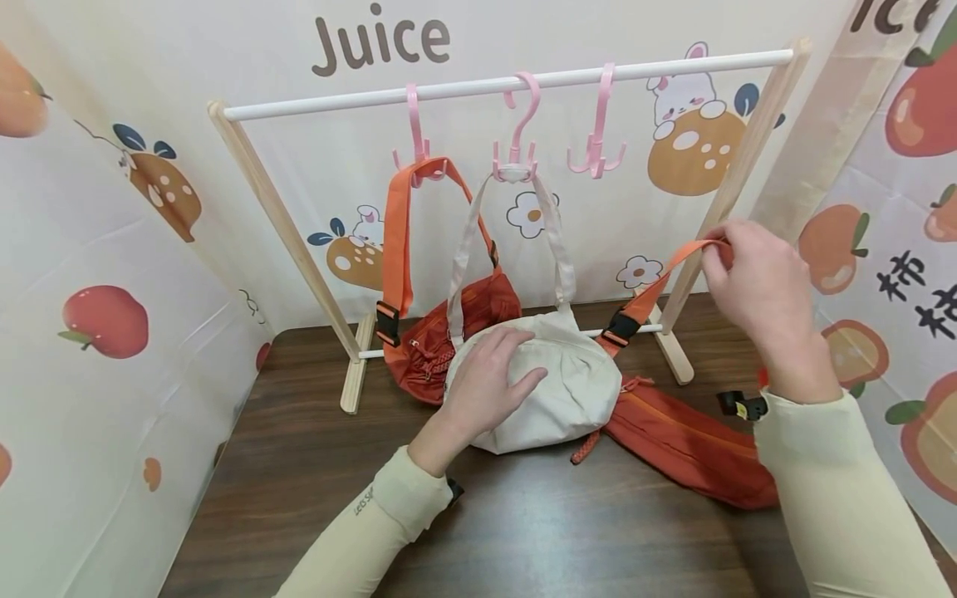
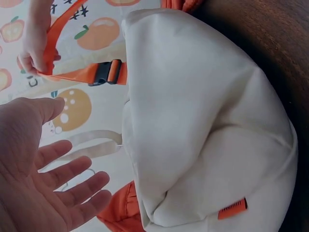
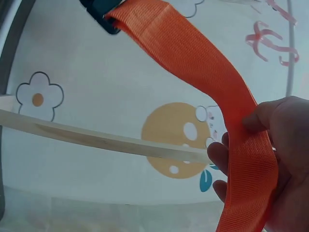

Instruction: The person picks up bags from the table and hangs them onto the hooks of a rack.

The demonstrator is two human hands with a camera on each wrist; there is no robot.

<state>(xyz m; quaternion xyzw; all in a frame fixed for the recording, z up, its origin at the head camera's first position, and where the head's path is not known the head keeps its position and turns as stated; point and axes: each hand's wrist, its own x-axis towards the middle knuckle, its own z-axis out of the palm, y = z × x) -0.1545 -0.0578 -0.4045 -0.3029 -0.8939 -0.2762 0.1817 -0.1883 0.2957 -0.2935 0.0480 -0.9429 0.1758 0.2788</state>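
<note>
My right hand (image 1: 763, 282) pinches the orange strap (image 3: 193, 58) of a red-orange waist bag (image 1: 691, 444), lifting it in front of the rack's right post. A black buckle (image 1: 620, 326) sits along that strap, and the bag body lies on the table. My left hand (image 1: 489, 378) is over the front of a white bag (image 1: 561, 399), its fingers extended; the left wrist view shows the palm (image 2: 24, 159) and spread fingers with nothing in them. The white bag hangs by its strap from the middle pink hook (image 1: 516, 158), its body at table level.
Another red-orange bag (image 1: 429, 340) hangs from the left pink hook (image 1: 417, 133). The right pink hook (image 1: 596, 149) carries nothing. A white rail (image 1: 478, 85) on wooden posts holds the hooks. A black buckle piece (image 1: 740, 405) lies near my right sleeve on the wooden table (image 1: 299, 498).
</note>
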